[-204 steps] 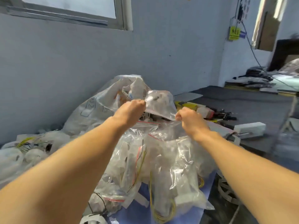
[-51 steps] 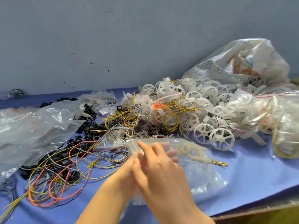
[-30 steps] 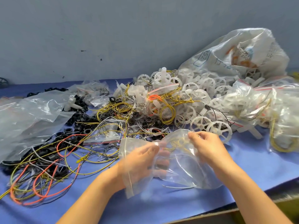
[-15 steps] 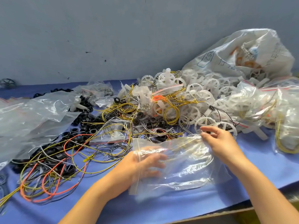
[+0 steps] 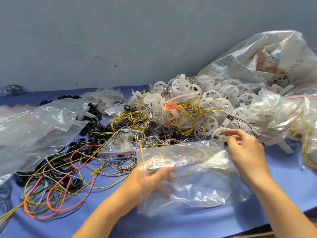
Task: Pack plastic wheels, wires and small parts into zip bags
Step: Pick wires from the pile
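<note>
I hold a clear zip bag [image 5: 197, 177] low over the blue table cover [image 5: 171, 224]. My left hand [image 5: 133, 182] grips the bag's left side, its fingers showing through the plastic. My right hand [image 5: 247, 152] is at the bag's upper right edge, fingertips at a white plastic wheel [image 5: 218, 133]; motion blur hides whether it grips anything. Behind the bag lies a heap of white wheels [image 5: 214, 103] mixed with yellow wire coils [image 5: 186, 124]. Loose orange, yellow and black wires [image 5: 56, 191] and black rings [image 5: 82, 140] spread to the left.
Empty clear bags [image 5: 34, 127] are piled at the left. A large white woven sack [image 5: 265, 62] leans on the grey wall at the back right, with filled zip bags [image 5: 283, 121] in front of it. The table's front edge [image 5: 274, 227] runs close at lower right.
My right hand has lifted from the bag's top right corner toward the white wheel just behind it. The left hand keeps its grip, and the bag has spread wider and flatter.
</note>
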{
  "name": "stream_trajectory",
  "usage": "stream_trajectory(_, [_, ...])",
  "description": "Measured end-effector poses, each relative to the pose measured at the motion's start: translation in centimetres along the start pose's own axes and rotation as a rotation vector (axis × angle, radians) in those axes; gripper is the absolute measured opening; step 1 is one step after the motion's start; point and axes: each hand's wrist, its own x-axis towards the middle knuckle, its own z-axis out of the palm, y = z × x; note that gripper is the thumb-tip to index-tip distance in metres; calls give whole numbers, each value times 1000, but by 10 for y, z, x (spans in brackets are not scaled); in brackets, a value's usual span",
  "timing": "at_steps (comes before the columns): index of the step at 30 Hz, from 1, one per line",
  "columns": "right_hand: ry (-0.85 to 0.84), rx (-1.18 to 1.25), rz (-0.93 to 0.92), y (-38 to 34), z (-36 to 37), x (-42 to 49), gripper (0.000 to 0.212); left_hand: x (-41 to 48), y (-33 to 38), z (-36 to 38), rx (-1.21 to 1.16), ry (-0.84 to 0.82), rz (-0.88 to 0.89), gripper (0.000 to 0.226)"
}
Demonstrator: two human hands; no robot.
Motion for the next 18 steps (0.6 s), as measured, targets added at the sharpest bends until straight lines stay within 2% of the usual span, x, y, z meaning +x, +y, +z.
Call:
stream_trajectory(2, [9,-27,-170,-22,5,-10,26,4,4,-3,1,38,15,13])
stream_trajectory(6, [-186,-18,-405,-56,29,-36,28,1,22,-31,44,18,-8,16])
stream_trajectory(7, [-237,-53,-447,-61,37,-42,29,-2,24,-40,61,69,-24,16])
stream_trajectory(10, [-324,-105,-552,-67,60,-63,31,-5,22,-64,248,416,-8,18])
stream_trajectory(12, [-361,-129,-590,-65,74,-71,37,0,19,-70,313,578,46,21])
stream_trajectory(18, [-421,-338,-588,-37,89,-72,47,11,11,-72,538,753,164,18])
